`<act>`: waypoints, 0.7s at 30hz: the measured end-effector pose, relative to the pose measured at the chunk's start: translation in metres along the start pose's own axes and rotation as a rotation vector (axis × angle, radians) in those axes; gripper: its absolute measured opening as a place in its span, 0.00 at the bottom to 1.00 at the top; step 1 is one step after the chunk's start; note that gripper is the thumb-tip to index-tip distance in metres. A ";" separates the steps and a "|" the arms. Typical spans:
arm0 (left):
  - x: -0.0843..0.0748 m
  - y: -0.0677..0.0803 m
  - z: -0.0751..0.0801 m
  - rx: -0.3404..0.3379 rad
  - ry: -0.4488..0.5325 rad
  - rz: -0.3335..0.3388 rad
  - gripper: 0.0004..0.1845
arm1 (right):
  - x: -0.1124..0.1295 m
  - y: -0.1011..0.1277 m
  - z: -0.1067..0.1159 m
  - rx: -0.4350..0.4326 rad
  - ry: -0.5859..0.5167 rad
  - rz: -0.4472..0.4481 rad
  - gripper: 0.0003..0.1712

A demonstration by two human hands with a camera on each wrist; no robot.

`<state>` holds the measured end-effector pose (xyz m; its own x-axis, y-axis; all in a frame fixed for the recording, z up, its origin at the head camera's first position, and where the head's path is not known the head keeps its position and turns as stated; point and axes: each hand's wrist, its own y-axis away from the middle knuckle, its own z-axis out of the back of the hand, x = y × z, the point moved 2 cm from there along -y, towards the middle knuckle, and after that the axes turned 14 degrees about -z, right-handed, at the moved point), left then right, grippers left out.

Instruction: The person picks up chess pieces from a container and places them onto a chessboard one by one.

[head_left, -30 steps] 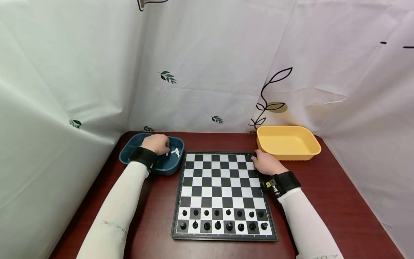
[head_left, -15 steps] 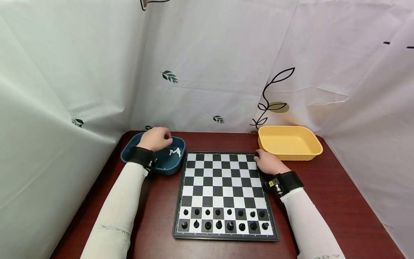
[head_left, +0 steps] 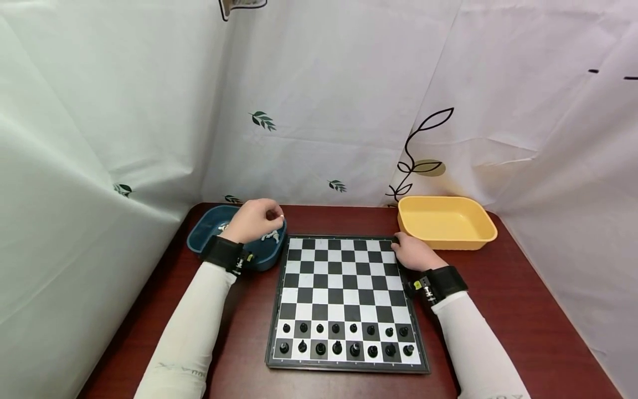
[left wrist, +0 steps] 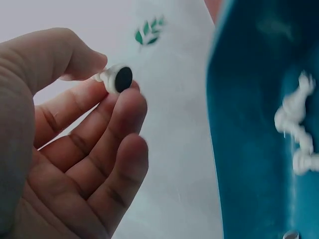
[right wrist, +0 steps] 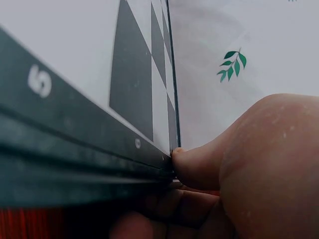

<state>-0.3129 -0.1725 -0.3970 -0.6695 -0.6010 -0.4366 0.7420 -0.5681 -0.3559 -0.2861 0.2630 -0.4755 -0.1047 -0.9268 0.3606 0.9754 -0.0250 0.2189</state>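
Note:
My left hand is raised over the right part of the blue tray. Thumb and fingers pinch a small white chess piece by its top, its round dark base facing outward in the left wrist view. Further white chess pieces lie in the tray below. My right hand grips the far right corner of the checkered chessboard; in the right wrist view the thumb presses at the board's edge, with the fingers curled low beneath, partly in shadow.
Two rows of black chess pieces stand on the board's near side. A yellow tray stands beyond my right hand. The dark red table is enclosed by white patterned cloth.
My left hand has risen from inside the blue tray and moved right, with a white chess piece now visible between its fingers. The right hand stays at the board's corner.

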 end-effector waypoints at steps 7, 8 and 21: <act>-0.017 0.003 -0.013 0.022 0.075 -0.045 0.04 | 0.001 0.001 0.000 -0.001 -0.006 0.002 0.30; -0.018 0.003 -0.014 0.026 0.078 -0.050 0.03 | 0.001 0.002 0.000 -0.003 -0.005 0.003 0.30; -0.045 -0.010 -0.035 0.100 0.082 -0.133 0.04 | 0.000 0.002 0.002 0.002 -0.009 0.003 0.29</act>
<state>-0.2885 -0.1200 -0.4026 -0.7533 -0.4712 -0.4588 0.6374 -0.6950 -0.3327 -0.2847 0.2632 -0.4732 -0.1032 -0.9236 0.3693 0.9753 -0.0210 0.2199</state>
